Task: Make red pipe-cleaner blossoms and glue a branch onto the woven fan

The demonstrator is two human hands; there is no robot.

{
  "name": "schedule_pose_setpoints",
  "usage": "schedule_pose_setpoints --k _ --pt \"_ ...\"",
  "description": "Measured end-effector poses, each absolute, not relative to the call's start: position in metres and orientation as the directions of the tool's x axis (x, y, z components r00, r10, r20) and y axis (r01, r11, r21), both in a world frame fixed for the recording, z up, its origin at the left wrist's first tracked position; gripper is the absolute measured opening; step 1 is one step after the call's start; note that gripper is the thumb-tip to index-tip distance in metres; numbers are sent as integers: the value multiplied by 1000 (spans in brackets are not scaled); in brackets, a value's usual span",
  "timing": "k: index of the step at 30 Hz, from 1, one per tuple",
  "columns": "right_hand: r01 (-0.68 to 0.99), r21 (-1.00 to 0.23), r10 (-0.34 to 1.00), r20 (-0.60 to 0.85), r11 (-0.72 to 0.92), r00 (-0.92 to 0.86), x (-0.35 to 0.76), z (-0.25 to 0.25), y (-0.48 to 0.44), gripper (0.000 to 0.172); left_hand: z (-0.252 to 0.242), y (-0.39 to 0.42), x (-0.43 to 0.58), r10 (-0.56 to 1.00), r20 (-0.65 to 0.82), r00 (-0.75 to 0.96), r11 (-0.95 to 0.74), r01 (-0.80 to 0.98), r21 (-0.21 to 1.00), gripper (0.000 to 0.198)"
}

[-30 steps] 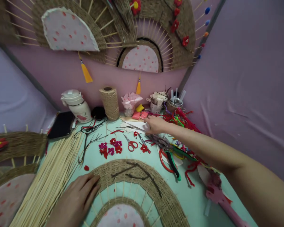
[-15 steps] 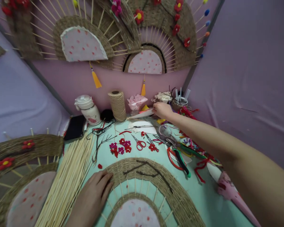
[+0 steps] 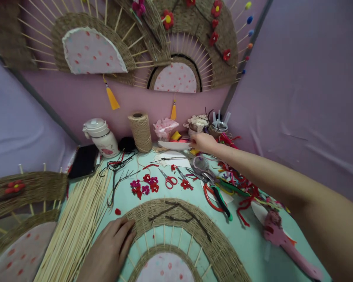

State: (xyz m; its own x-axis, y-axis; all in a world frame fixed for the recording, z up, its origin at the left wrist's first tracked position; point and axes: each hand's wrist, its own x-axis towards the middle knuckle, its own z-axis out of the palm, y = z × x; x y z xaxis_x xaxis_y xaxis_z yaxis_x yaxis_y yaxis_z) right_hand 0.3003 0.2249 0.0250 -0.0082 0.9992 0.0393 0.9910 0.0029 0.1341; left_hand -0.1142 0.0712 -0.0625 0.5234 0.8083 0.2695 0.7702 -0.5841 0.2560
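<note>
My right hand (image 3: 204, 142) reaches to the back of the table, its fingers pinched on the end of a white curved piece (image 3: 175, 145). My left hand (image 3: 108, 246) lies with its fingers together on the left edge of a woven arch (image 3: 223, 239), holding nothing. Dark twigs (image 3: 179, 207) rest on top of the arch. Behind it are red and magenta flowers (image 3: 145, 184), red-handled scissors (image 3: 169, 180) and green-handled pliers (image 3: 222, 201).
A twine spool (image 3: 141, 133), white bottle (image 3: 101, 139) and black phone (image 3: 84, 161) stand or lie at the back left. Pale sticks (image 3: 76, 215) lie left. A pink glue gun (image 3: 285, 243) and coloured pipe cleaners (image 3: 241, 180) are on the right.
The white curved piece in my right hand has turned from slanting to nearly level. My left hand stays on the arch. The whole view has shifted slightly.
</note>
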Motion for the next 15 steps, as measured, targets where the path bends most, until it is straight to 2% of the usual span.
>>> schedule_pose_setpoints --k 2,5,8,12,15 --pt "984 137 993 19 110 -113 301 24 213 19 -63 71 -114 816 263 515 -575 774 266 37" --pt "970 149 979 36 192 -199 303 25 196 23 -64 71 -114 811 275 516 -579 773 259 38" --pt "979 133 963 200 154 -179 310 31 184 22 -63 71 -114 794 297 531 -600 763 240 38" --pt "989 -23 906 404 148 -126 332 46 174 18 -60 70 -113 783 308 541 -612 760 221 37" --pt "983 -103 885 458 149 -86 351 56 168 17 -59 71 -112 777 323 541 -617 757 215 37"
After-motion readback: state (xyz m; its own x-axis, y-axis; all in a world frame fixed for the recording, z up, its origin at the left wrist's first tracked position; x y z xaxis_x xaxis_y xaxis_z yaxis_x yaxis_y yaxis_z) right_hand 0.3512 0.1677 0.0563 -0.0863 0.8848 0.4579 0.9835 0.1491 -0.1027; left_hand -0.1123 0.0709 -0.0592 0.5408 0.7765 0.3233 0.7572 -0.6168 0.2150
